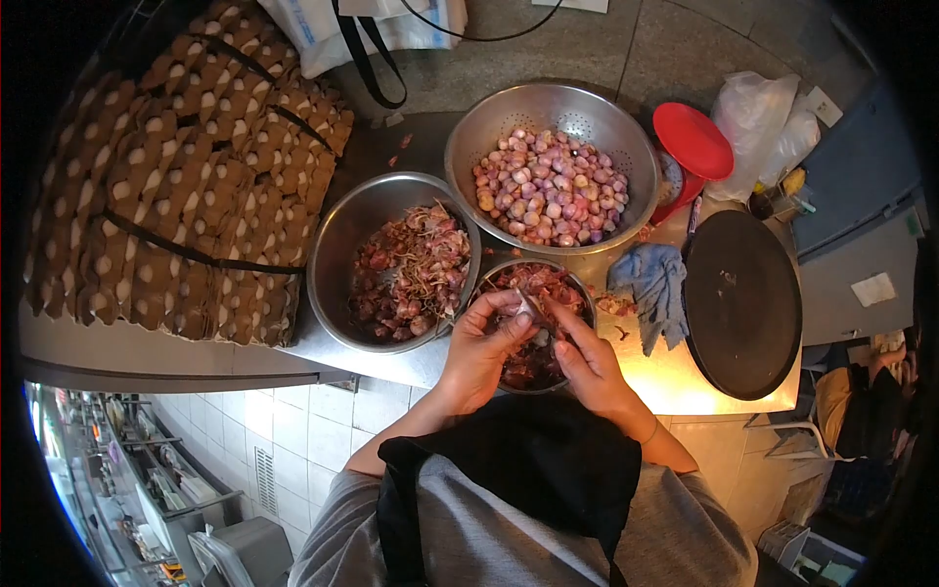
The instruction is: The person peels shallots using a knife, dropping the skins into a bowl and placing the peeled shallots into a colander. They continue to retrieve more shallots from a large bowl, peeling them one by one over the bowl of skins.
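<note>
Both hands meet above a metal bowl [591, 305] of reddish-brown shallot skins [548, 279]. My left hand [481, 347] pinches a small, pale purplish shallot [528, 305] between thumb and fingers. Close against it from the other side, my right hand [590, 360] has its fingers closed; whether a small blade or a bit of skin is between them is hidden. To the left stands a larger metal bowl [326, 264] of unpeeled shallots [411, 269] with dry roots. Behind the hands, a big metal colander [458, 147] holds peeled pink shallots [553, 186].
Stacked egg trays [186, 186], strapped in black, fill the left side. On the right are a blue cloth [650, 289], a round black pan or lid [743, 305], a red scale [694, 142] and plastic bags [758, 112]. The metal table's front edge [391, 370] lies close to the body.
</note>
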{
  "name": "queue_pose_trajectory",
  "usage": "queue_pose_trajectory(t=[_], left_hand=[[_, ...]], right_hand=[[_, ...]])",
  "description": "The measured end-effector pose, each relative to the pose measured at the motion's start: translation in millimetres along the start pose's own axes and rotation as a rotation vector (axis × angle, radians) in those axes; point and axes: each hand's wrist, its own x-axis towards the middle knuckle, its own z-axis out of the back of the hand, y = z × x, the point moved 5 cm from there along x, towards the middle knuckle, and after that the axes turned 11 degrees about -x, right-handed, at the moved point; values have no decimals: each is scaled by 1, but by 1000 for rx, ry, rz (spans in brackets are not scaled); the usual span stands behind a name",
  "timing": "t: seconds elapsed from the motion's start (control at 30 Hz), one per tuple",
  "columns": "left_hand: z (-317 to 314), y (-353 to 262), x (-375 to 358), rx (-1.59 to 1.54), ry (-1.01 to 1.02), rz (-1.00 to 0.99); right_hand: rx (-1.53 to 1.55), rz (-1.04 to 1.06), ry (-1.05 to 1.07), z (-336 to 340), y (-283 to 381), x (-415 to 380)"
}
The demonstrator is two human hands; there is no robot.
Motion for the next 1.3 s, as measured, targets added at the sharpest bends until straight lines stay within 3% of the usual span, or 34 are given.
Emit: queue_pose_trajectory(t=[0.63,0.77,0.97,1.13,1.3], left_hand=[[5,2,1,17,0,12],[-3,-2,-2,28,-3,45],[-12,-5,-5,26,68,78],[-8,-7,0,-168,117,145],[0,-4,2,-181,93,127]], right_hand=[[-56,56,20,-1,-2,2],[106,-114,2,-1,-21,0],[65,-119,-73,6,-28,3],[-63,-50,-117,10,-22,5],[42,-104,-58,7,-20,3]])
